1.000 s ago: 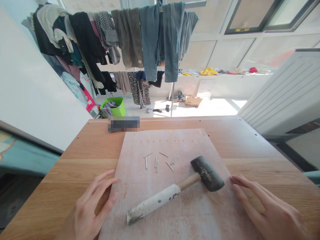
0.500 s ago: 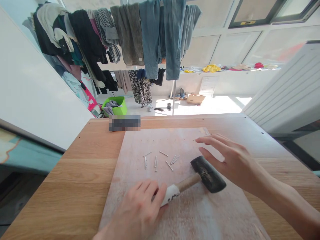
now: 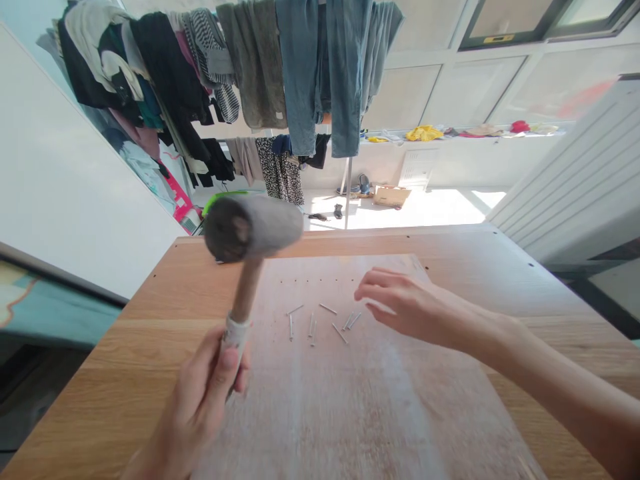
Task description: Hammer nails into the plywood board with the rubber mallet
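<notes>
I grip a mallet [image 3: 273, 223] upright in my left hand [image 3: 205, 383], fingers wrapped around the white-coated handle, its head raised over the far left part of a pale, scuffed board [image 3: 350, 400] on the wooden counter [image 3: 100, 373]. The head, slightly blurred, is a thick cylinder with a dark round face marked by a lighter worn patch; its side shines grey in the light, above a bare wooden neck. My right hand [image 3: 393, 298], loosely curled and gripping nothing that shows, hovers over the board just beside slim, silvery nails [image 3: 341, 333] that lie scattered below a row of small dark dots. Beyond the counter, a green tub [image 3: 214, 198] shows only its rim behind the mallet, its contents hidden; a cardboard box [image 3: 391, 196] sits on the sunlit floor [image 3: 440, 208], its inside unclear.
</notes>
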`<action>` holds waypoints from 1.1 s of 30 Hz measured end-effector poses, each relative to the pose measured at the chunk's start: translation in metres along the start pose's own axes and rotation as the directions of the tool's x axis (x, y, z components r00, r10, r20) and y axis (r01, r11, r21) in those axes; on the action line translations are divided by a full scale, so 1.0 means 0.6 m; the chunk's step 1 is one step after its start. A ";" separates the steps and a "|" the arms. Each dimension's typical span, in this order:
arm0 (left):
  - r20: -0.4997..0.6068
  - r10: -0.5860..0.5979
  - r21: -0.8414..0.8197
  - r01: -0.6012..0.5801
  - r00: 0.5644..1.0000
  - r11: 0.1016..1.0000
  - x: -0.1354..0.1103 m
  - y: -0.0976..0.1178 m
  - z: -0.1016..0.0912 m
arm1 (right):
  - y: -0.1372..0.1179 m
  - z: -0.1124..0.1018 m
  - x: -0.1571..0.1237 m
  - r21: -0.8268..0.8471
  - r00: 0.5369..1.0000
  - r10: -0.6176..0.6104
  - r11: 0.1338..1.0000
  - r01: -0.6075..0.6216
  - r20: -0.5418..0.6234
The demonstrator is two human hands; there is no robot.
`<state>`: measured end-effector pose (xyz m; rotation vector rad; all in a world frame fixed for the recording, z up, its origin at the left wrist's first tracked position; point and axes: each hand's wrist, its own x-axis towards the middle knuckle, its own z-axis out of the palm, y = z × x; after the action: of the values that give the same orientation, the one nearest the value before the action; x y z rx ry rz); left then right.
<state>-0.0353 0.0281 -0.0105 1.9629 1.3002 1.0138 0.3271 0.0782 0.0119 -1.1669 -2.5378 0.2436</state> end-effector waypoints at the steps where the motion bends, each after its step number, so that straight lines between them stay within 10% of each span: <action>1: -0.033 -0.107 -0.108 0.103 0.994 0.989 0.004 -0.002 -0.001 | -0.013 0.008 -0.001 -0.042 0.997 -0.052 0.998 0.054 0.053; 7: -0.126 -0.418 -0.242 0.381 0.899 0.892 0.015 -0.030 0.002 | -0.052 0.026 0.012 -0.191 0.979 -0.090 0.974 0.125 0.185; 16: 0.018 -0.306 0.165 0.299 0.952 0.940 0.017 -0.049 -0.007 | -0.038 0.026 0.033 -0.106 0.977 0.011 0.994 0.012 0.211; 20: 0.024 -0.278 0.246 0.264 0.960 0.933 0.019 -0.043 -0.005 | -0.004 0.010 0.035 0.156 0.986 0.161 0.974 -0.164 0.034; 30: 0.031 -0.312 0.267 0.292 0.950 0.918 0.021 -0.034 -0.004 | 0.084 0.044 0.006 0.473 0.732 0.605 0.768 -0.432 -0.314; 33: 0.033 -0.320 0.270 0.299 0.947 0.915 0.024 -0.032 -0.004 | 0.085 0.043 0.006 0.474 0.722 0.612 0.765 -0.436 -0.323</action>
<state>-0.0435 0.0486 -0.0203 1.8765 1.7080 0.6317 0.3512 0.1139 -0.0260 -1.5552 -1.6014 0.4894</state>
